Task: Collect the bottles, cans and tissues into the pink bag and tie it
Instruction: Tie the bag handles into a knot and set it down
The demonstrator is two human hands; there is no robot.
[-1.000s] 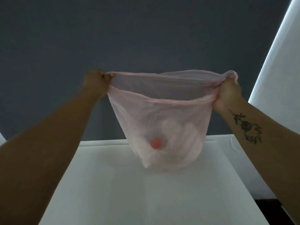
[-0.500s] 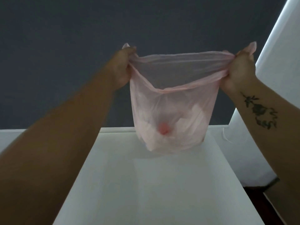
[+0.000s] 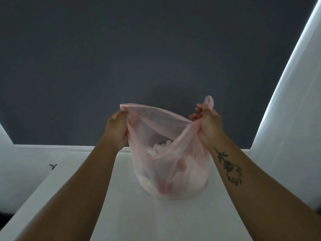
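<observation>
Pink bag resting on white table, left hand pinching its rim; right hand gripping gathered rim

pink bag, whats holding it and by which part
Both hands hold the pink bag by its top rim: the left hand pinches the left edge, the right hand grips the bunched right edge.

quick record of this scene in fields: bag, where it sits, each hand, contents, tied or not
bag: pink bag, translucent, mouth held open
tied: not yet
position: its bottom seems to rest on the white table
left hand: left hand grips the left side of the rim
right hand: right hand grips the bunched right side, with a loop of plastic sticking up above it
contents: crumpled white tissues on top; blurred reddish shapes lower down, too unclear to identify
backdrop: dark grey wall
</observation>
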